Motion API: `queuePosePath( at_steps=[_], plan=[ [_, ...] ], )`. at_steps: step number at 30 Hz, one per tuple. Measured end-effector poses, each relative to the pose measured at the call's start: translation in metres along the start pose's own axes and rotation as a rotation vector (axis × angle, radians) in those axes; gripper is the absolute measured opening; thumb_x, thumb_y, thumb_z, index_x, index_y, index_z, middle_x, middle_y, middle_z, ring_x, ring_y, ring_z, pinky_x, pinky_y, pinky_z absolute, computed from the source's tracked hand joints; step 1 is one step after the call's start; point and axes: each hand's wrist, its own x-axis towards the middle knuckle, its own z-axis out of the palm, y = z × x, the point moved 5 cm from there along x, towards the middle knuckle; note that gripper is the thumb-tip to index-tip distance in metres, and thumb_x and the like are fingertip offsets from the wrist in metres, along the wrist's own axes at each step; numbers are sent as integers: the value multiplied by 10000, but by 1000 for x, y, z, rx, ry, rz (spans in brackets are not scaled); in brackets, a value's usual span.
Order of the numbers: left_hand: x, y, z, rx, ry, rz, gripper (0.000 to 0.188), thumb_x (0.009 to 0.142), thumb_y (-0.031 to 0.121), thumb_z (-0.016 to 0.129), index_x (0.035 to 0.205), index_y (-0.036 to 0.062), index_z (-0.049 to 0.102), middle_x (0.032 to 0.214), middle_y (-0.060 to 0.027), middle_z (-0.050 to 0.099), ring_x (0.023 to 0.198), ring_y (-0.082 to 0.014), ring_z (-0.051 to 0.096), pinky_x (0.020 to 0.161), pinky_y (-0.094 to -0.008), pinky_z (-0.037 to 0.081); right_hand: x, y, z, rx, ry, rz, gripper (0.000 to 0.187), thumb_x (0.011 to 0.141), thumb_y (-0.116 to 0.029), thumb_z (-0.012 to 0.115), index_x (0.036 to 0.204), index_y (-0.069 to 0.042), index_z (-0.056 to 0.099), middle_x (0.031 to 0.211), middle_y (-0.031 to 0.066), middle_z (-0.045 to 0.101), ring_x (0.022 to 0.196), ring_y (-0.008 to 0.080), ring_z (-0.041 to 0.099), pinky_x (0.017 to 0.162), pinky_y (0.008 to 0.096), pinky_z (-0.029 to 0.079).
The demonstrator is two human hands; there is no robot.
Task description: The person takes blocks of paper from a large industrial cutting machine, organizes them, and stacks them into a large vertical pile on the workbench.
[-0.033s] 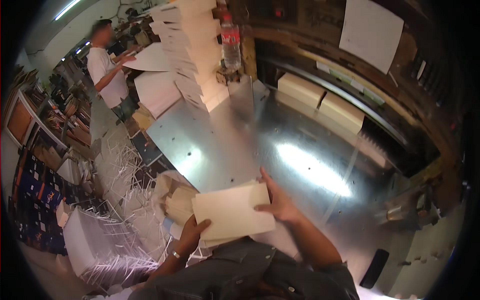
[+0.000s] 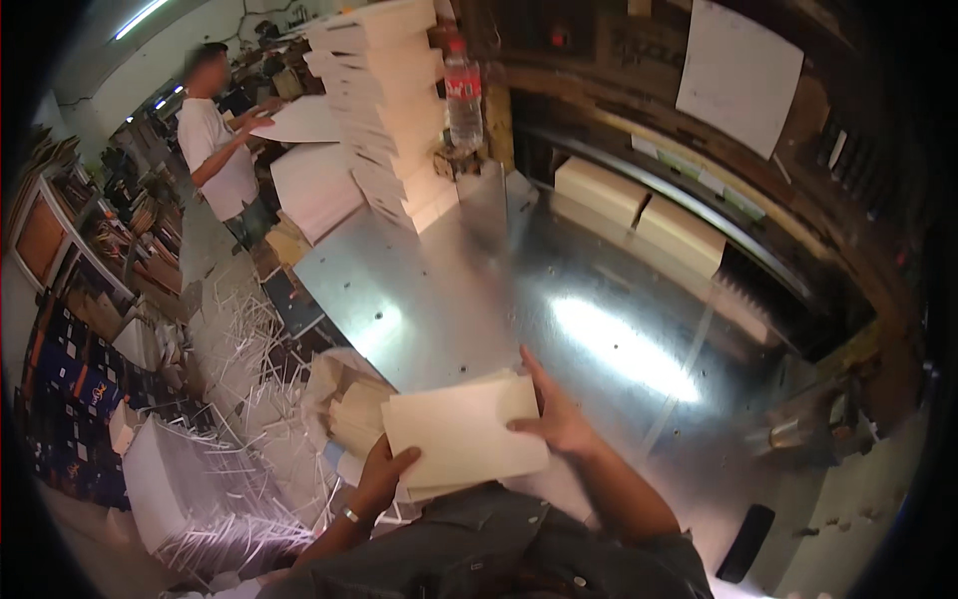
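Observation:
Between my two hands is a stack of cream paper sheets (image 2: 464, 431), close to my body at the near edge of the metal table. My left hand (image 2: 381, 473) grips its left side, thumb on top and fingers hidden underneath. At the right edge, my right hand (image 2: 559, 411) has its thumb on the top sheet, with a finger stretched out along the far corner. The sheets are slightly uneven at the edges. Two cut paper blocks (image 2: 681, 234) lie against the machine's bar at the back of the table.
The metal table (image 2: 469, 299) carries a tall paper stack (image 2: 394, 120) and a plastic bottle (image 2: 463, 100) at the back. An open sack (image 2: 344, 399) stands left of the table. Paper strips (image 2: 244, 339) litter the floor. A co-worker (image 2: 215, 150) handles a large sheet at far left.
The view has shifted very slightly, so the sheets and hands sit a little lower in the picture. My hold on the stack looks the same.

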Motion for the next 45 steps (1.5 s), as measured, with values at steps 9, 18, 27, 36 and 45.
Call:
queuePosePath(
  at_steps=[9,18,27,36,45],
  plan=[
    [-8,59,34,305,-229,362,797,803,133,904,1452,30,454,1381,-91,594,1316,-224,557,1134,-387,436,-86,-41,-1,303,183,109,716,905,-190,793,1472,43,422,1369,151,590,1265,224,558,1091,363,427],
    [31,39,69,108,-385,557,1204,751,390,918,1629,6,190,1712,-176,172,1567,-262,214,1239,-413,238,-97,-41,-7,60,508,-185,1000,704,-399,908,1465,28,420,1211,81,537,1106,194,547,1008,342,436],
    [20,51,85,26,-400,596,1155,636,339,1015,1552,37,378,1334,-75,597,1238,-179,591,1050,-357,488,-88,-41,-1,-74,517,-306,755,741,-421,850,1233,28,496,1144,127,540,995,205,536,894,358,442],
    [19,45,75,158,-313,702,891,652,461,993,1297,21,564,1202,-78,629,1123,-202,634,958,-347,518,-89,-43,7,-192,492,-335,691,743,-429,813,1158,23,497,1033,134,547,952,241,538,871,407,435],
    [30,57,68,576,-367,786,599,745,364,923,1184,59,653,1126,-90,679,1058,-287,661,949,-407,501,-89,-16,4,-196,377,-263,543,800,-290,807,1179,10,562,1068,137,626,1009,274,598,902,399,466]
  ],
)
